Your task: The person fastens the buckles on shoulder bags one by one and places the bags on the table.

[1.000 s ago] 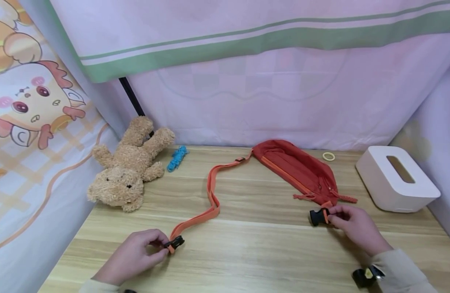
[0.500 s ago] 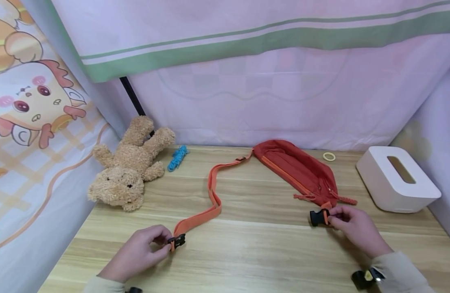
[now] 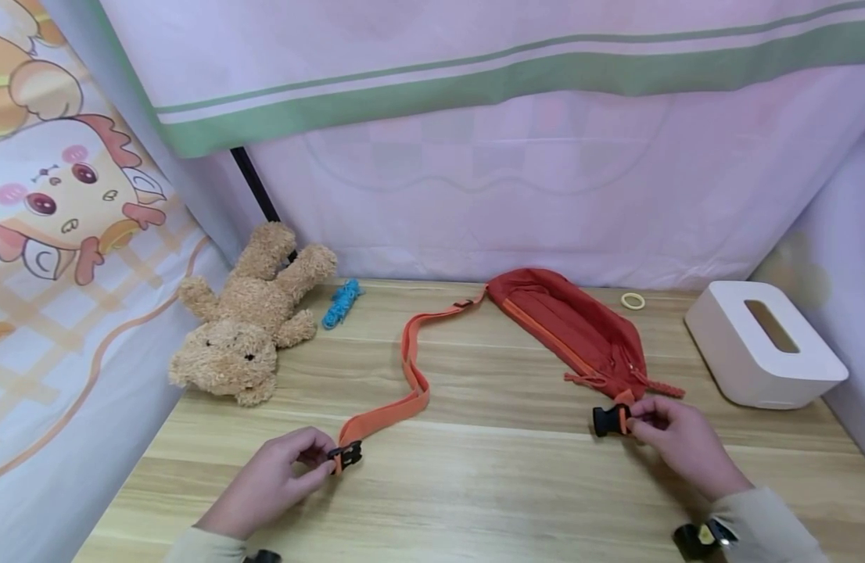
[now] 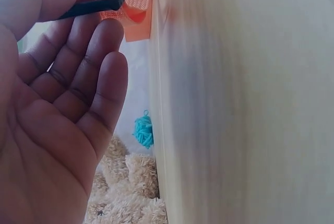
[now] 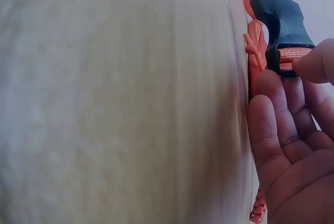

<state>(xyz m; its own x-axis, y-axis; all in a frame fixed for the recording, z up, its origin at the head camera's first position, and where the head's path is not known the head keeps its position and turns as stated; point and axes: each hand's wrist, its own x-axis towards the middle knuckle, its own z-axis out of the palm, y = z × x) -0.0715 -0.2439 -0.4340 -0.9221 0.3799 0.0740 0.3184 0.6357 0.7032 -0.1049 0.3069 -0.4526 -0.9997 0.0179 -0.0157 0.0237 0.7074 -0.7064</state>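
Pinching the left clip (image 3: 350, 454), the left hand (image 3: 281, 473) sits at the near left of the table (image 3: 510, 485). Its thumb and fingertips close on the strap end of the clip; in the left wrist view the other fingers are loosely bent, and the clip is raised off the wood. The right hand (image 3: 682, 438), at the near right, pinches the right clip (image 3: 606, 421) the same way, thumb against the orange webbing threaded through it, the other fingers slightly bent. The two clips are well apart, not joined, and the right one points left.

From the left clip the orange strap (image 3: 385, 417) bends right, then runs far across the wood, through a small black slider (image 3: 464, 304), to the far left end of the red bag (image 3: 566, 317). The bag lies slanted at the far right of centre, its near right end just beside the right clip. Two red cords hang from that end: a knotted one (image 3: 585, 379) to the left, a braided one (image 3: 665, 388) to the right.

At the far left a tan teddy (image 3: 249, 313) lies with its head nearest, a blue yarn bundle (image 3: 342, 303) just right of it. Far right are a pale ring (image 3: 633, 307) and, farther right, a white box (image 3: 742, 352) with a slot in its top.
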